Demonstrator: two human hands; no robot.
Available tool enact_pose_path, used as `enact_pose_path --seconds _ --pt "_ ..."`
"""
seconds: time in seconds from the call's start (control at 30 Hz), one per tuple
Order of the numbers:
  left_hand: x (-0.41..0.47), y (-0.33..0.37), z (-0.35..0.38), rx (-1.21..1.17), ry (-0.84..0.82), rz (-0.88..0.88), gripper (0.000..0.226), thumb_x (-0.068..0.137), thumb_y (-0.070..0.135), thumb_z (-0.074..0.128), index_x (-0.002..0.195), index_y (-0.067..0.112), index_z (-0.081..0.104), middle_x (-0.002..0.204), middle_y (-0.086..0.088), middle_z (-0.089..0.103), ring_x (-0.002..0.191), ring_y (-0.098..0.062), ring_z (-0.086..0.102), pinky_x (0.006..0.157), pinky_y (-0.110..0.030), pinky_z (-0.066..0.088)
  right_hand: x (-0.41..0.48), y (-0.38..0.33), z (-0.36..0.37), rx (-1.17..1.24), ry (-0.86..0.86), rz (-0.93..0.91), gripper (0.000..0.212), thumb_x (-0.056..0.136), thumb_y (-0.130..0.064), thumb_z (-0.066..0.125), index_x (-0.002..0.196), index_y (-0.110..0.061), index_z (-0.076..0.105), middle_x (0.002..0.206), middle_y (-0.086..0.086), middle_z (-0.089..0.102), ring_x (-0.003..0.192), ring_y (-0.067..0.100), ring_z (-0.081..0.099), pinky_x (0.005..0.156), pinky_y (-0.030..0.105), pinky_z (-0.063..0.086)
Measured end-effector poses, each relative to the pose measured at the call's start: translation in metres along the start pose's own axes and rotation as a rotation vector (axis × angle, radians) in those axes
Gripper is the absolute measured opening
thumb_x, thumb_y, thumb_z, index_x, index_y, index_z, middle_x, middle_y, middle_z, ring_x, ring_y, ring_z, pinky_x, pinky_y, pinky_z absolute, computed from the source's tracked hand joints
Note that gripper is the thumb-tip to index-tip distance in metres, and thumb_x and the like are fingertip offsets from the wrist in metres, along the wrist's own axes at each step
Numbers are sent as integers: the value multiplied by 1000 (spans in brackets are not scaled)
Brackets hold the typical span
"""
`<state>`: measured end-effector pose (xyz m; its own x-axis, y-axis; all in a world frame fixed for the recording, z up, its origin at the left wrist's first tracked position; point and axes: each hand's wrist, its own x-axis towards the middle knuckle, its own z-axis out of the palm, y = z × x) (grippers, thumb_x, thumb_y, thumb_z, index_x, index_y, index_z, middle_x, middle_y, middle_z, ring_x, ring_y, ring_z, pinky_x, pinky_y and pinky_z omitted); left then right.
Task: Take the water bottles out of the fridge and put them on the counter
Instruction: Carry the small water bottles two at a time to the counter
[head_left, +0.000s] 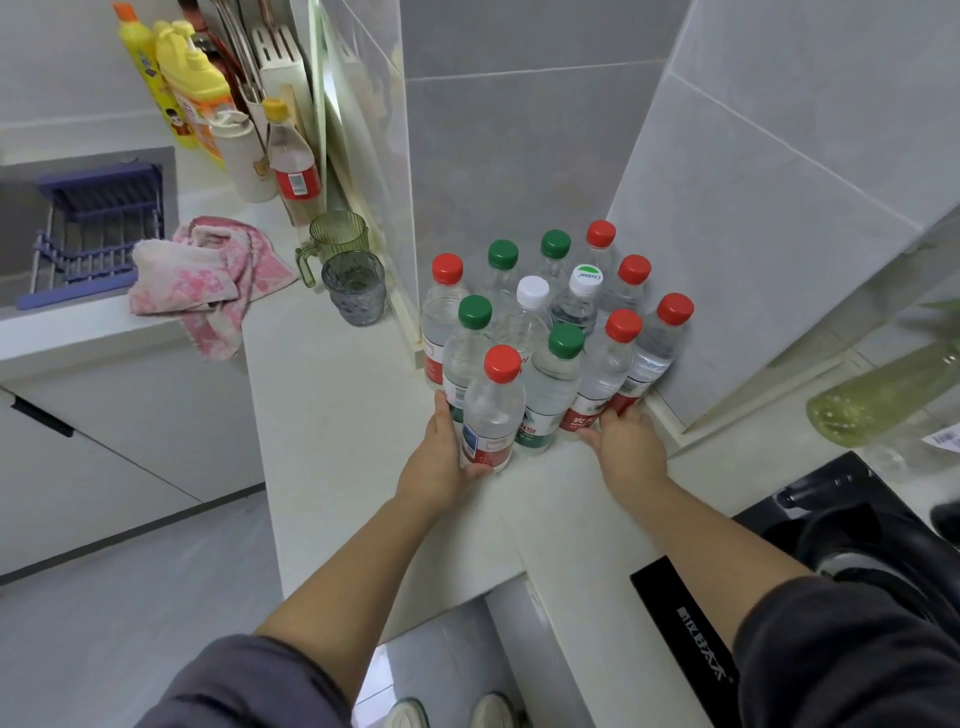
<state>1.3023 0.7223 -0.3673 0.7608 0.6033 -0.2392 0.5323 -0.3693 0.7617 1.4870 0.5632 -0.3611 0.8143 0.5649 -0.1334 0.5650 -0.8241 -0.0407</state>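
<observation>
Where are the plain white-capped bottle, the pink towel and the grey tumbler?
plain white-capped bottle (533, 292): head view, on its cap.
pink towel (208, 270): head view, middle of the folds.
grey tumbler (354, 291): head view, on its side wall.

Pale grey tiled walls meeting in a corner, white cabinet doors at left, glossy grey floor tiles

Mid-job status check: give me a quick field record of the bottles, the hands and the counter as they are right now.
bottles: twelve upright, clustered in the counter corner against the tiled wall
caps: six red, four green, two white
left hand: grips the front red-capped bottle near its base
right hand: fingers rest against the bases of the right-side bottles
nearby: two cups and a pink towel to the left
</observation>
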Motion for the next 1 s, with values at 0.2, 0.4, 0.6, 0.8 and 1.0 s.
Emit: enact_pose_path --seconds 0.2,0.4,0.6,0.8,1.0 --pt "-2 -1 1 19 -20 7 117 79 34 78 152 24 -14 157 1 22 136 -21 38 107 -41 40 1 0 0 -3 -12 -20 49 99 -43 49 123 -1 57 124 24 52 114 36 47 92 39 40" --pt "-5 3 -11 87 -92 2 116 80 38 75 152 17 -13 159 -6 19 138 -26 37 108 -41 39 -23 -9 -5 -24 -67 -47 55 100 -51 41 132 -7 47 132 14 49 121 30 45 89 40 44" --pt "-44 -11 -40 311 -175 76 111 82 44 71 154 12 -7 162 -5 6 146 -21 20 112 -36 30 -73 -43 -19 19 -101 -136 58 99 -52 42 143 -15 40 146 8 38 133 27 36 97 39 42" --pt "-97 -23 -74 470 -51 231 98 86 53 62 155 17 1 162 -6 7 148 -22 13 119 -34 18 -133 -78 -38 174 -125 -277 66 100 -52 41 156 -28 17 165 4 9 151 25 4 121 45 15" --pt "-163 -33 -103 385 125 174 90 89 55 54 155 19 6 162 -3 7 150 -21 5 121 -37 11 -176 -101 -48 105 -84 -421 69 99 -56 36 155 -39 -1 163 -6 -19 150 22 -18 121 52 -1"
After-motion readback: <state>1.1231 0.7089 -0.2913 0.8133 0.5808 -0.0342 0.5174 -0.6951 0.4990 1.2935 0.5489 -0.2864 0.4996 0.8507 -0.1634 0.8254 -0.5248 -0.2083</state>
